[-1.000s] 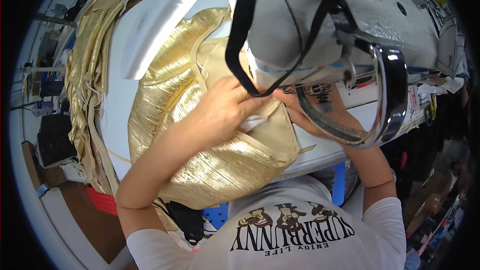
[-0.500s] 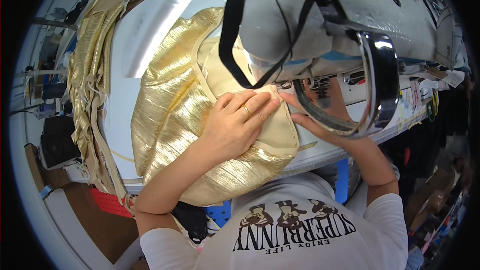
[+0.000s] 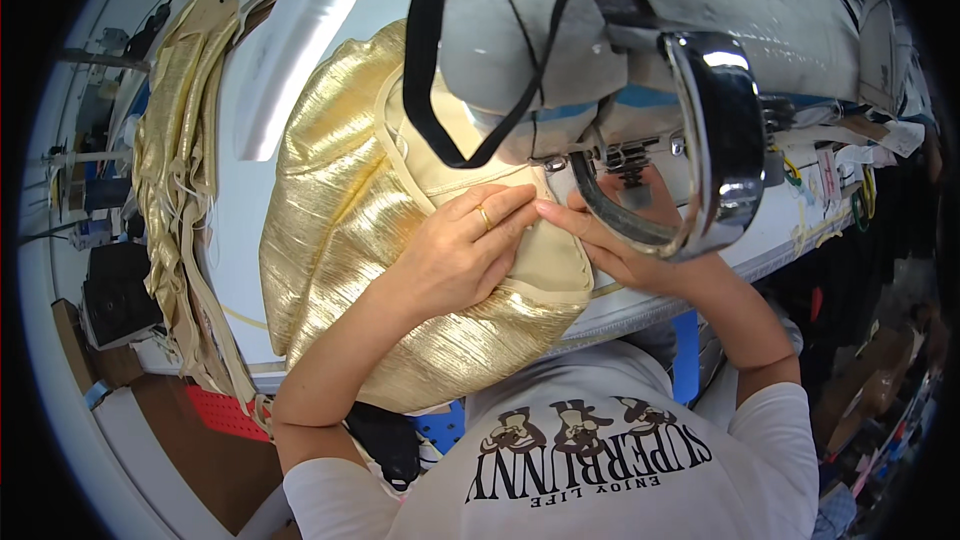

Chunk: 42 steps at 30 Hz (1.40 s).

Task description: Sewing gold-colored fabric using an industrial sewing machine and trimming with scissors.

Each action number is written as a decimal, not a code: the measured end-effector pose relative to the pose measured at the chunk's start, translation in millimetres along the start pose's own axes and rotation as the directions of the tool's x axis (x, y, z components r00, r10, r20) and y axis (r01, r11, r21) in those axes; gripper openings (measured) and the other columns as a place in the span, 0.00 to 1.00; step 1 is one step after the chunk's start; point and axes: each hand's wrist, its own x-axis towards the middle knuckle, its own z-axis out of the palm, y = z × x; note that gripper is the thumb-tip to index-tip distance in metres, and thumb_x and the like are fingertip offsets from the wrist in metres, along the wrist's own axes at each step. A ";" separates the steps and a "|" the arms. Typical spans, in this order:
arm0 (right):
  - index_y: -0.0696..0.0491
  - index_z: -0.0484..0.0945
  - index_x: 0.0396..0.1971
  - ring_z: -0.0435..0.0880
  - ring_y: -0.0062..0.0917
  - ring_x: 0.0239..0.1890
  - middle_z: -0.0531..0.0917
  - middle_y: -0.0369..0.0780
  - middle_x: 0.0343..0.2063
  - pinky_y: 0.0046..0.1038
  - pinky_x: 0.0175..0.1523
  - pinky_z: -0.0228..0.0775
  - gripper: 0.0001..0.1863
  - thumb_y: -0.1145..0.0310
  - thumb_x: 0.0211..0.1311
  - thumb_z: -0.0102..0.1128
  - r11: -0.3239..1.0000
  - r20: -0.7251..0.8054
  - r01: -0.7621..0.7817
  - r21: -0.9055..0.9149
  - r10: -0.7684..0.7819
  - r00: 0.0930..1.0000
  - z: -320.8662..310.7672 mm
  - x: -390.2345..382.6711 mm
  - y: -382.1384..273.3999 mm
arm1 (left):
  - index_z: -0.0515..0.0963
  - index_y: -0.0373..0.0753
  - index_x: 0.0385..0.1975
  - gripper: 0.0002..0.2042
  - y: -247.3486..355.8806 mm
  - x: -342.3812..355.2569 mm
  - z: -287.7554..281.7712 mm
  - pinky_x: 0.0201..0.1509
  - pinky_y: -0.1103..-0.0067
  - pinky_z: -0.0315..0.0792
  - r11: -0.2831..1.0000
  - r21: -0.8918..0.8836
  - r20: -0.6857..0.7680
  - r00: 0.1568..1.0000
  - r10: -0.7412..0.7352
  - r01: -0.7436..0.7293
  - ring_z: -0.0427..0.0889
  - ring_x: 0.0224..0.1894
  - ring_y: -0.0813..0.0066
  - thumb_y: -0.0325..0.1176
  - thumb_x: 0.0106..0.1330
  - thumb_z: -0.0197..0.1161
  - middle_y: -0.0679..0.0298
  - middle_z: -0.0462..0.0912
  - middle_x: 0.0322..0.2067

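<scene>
Inverted dark lettering crosses the white T-shirt (image 3: 600, 385). Gold-and-beige fabric (image 3: 330, 230) lies left on the table (image 3: 238, 250), its far edge hidden beneath the sewing machine (image 3: 540, 60). The left hand (image 3: 460, 252) rests flat on it, grip unclenched; the right hand's (image 3: 628, 266) grip, partly covered, I cannot tell.

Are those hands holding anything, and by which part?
The left hand lies on the beige lining of the gold cloth, and the right hand touches the lining's right edge; whether either grips it can't be told.
</scene>
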 end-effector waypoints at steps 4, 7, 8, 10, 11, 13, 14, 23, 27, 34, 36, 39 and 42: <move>0.44 0.79 0.60 0.75 0.27 0.48 0.82 0.28 0.39 0.40 0.59 0.57 0.30 0.63 0.53 0.69 0.991 0.013 -0.116 0.061 0.115 0.993 0.9 -5.6 4.2 | 0.79 0.27 0.52 0.24 0.2 0.7 -0.8 0.52 0.68 0.78 1.000 -0.017 0.004 1.000 -0.002 0.002 0.81 0.49 0.56 0.20 0.50 0.65 0.52 0.78 0.53; 0.45 0.78 0.60 0.76 0.27 0.46 0.82 0.29 0.35 0.40 0.58 0.58 0.31 0.62 0.52 0.70 0.988 -0.050 -0.114 0.104 0.119 0.992 -0.7 -2.1 3.8 | 0.79 0.27 0.52 0.24 1.3 1.4 -1.9 0.51 0.69 0.78 1.000 -0.012 0.014 1.000 -0.008 0.008 0.80 0.47 0.57 0.20 0.50 0.65 0.52 0.78 0.52; 0.46 0.78 0.60 0.77 0.27 0.45 0.82 0.29 0.34 0.40 0.57 0.59 0.32 0.62 0.51 0.71 0.994 -0.035 -0.075 0.078 0.078 0.996 -1.8 -0.8 3.1 | 0.79 0.27 0.52 0.24 2.0 1.9 -2.8 0.51 0.69 0.78 1.000 -0.012 0.013 1.000 -0.008 0.008 0.80 0.47 0.57 0.20 0.50 0.65 0.52 0.78 0.52; 0.47 0.77 0.61 0.78 0.26 0.44 0.82 0.29 0.34 0.39 0.57 0.60 0.32 0.63 0.51 0.70 0.999 -0.006 -0.037 -0.008 0.037 0.999 3.4 -2.9 2.1 | 0.79 0.27 0.52 0.24 3.1 2.7 -4.3 0.51 0.69 0.78 1.000 0.021 0.025 1.000 -0.004 0.003 0.80 0.46 0.57 0.20 0.50 0.65 0.52 0.78 0.52; 0.48 0.77 0.61 0.79 0.26 0.43 0.82 0.30 0.35 0.38 0.56 0.61 0.33 0.63 0.52 0.70 0.996 0.027 0.004 -0.092 -0.002 1.000 5.1 -3.6 1.4 | 0.79 0.27 0.52 0.24 2.8 2.6 -3.7 0.51 0.69 0.78 1.000 0.022 0.024 1.000 -0.005 0.004 0.80 0.46 0.57 0.20 0.50 0.65 0.52 0.78 0.52; 0.49 0.76 0.62 0.79 0.25 0.41 0.82 0.30 0.36 0.37 0.55 0.61 0.32 0.64 0.52 0.68 0.996 0.013 0.017 -0.091 -0.016 1.000 3.1 -2.1 -1.0 | 0.79 0.27 0.51 0.24 1.2 2.3 -1.7 0.51 0.69 0.78 1.000 0.020 0.008 1.000 0.011 -0.011 0.80 0.46 0.57 0.20 0.49 0.65 0.52 0.78 0.51; 0.49 0.75 0.62 0.80 0.24 0.40 0.82 0.30 0.38 0.36 0.54 0.62 0.32 0.65 0.53 0.67 0.995 -0.002 0.026 -0.092 -0.026 1.000 2.1 -1.2 -2.0 | 0.79 0.27 0.51 0.24 0.9 2.2 -1.1 0.51 0.69 0.78 1.000 0.019 0.009 1.000 0.012 -0.012 0.80 0.46 0.57 0.20 0.49 0.65 0.52 0.78 0.51; 0.52 0.79 0.52 0.78 0.21 0.33 0.83 0.28 0.40 0.31 0.60 0.64 0.20 0.72 0.58 0.58 0.994 -0.011 0.105 0.041 -0.105 0.994 16.5 10.8 6.1 | 0.78 0.29 0.55 0.26 -1.0 1.6 -9.5 0.58 0.63 0.74 0.990 -0.012 -0.025 0.990 -0.140 0.139 0.80 0.53 0.50 0.25 0.54 0.71 0.49 0.79 0.55; 0.52 0.80 0.49 0.80 0.21 0.36 0.84 0.27 0.38 0.31 0.61 0.65 0.18 0.72 0.57 0.59 0.993 -0.101 0.116 -0.016 -0.117 0.988 25.6 9.4 9.3 | 0.77 0.28 0.55 0.25 -1.8 -0.3 -5.3 0.60 0.64 0.73 0.980 -0.073 -0.021 0.983 -0.185 0.183 0.80 0.54 0.49 0.25 0.55 0.71 0.47 0.79 0.54; 0.48 0.81 0.46 0.82 0.31 0.48 0.83 0.32 0.43 0.33 0.58 0.71 0.14 0.69 0.59 0.59 0.963 0.074 -0.079 0.259 0.062 0.995 24.0 10.4 16.3 | 0.77 0.27 0.55 0.24 12.8 4.4 6.0 0.61 0.62 0.73 0.972 -0.065 -0.078 0.970 -0.230 0.226 0.80 0.55 0.47 0.26 0.56 0.70 0.44 0.78 0.54; 0.48 0.80 0.44 0.81 0.34 0.48 0.83 0.36 0.44 0.34 0.54 0.74 0.12 0.68 0.61 0.58 0.954 -0.101 0.019 0.299 0.012 0.995 11.7 19.8 12.6 | 0.77 0.27 0.54 0.24 9.9 2.8 5.9 0.61 0.62 0.73 0.979 -0.049 -0.077 0.976 -0.204 0.200 0.80 0.55 0.47 0.26 0.56 0.70 0.44 0.78 0.54; 0.52 0.79 0.43 0.82 0.35 0.48 0.83 0.39 0.45 0.37 0.50 0.76 0.11 0.68 0.61 0.58 0.935 0.048 -0.058 0.349 0.044 0.998 3.4 23.5 11.9 | 0.76 0.27 0.55 0.25 6.8 1.7 6.8 0.61 0.63 0.74 0.978 -0.082 -0.076 0.977 -0.199 0.193 0.79 0.55 0.48 0.26 0.56 0.70 0.44 0.78 0.55; 0.52 0.79 0.42 0.82 0.34 0.49 0.83 0.38 0.45 0.36 0.51 0.75 0.11 0.69 0.60 0.58 0.970 -0.120 0.121 0.213 -0.098 0.988 6.2 22.2 14.2 | 0.75 0.27 0.57 0.26 5.8 3.2 5.0 0.61 0.62 0.73 0.980 -0.076 -0.055 0.980 -0.189 0.185 0.79 0.56 0.48 0.26 0.56 0.70 0.44 0.77 0.55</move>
